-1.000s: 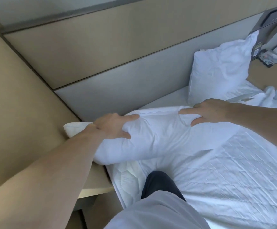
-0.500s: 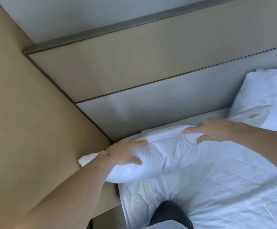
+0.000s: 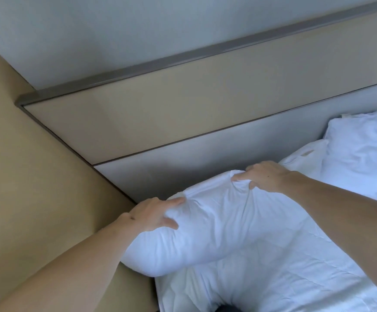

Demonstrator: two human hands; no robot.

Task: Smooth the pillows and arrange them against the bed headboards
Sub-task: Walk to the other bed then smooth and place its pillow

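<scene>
A plump white pillow (image 3: 216, 230) lies at the bed's left end, close to the grey padded headboard (image 3: 205, 163). My left hand (image 3: 155, 213) grips its left upper corner, thumb pressed into the front. My right hand (image 3: 266, 176) pinches a bunch of the pillowcase at the top edge. A second white pillow (image 3: 361, 152) leans against the headboard at the far right. Part of the first pillow's loose case flap (image 3: 304, 156) reaches toward it.
A white quilted bed sheet (image 3: 295, 278) covers the mattress below the pillow. A beige wall panel (image 3: 36, 188) stands close on the left, with a beige ledge (image 3: 135, 287) under the pillow's left end. A dark trouser knee shows at the bottom edge.
Both hands have tightened on the pillow and lifted its top edge toward the headboard, bunching the case. The view has tilted up and left, closer to the corner.
</scene>
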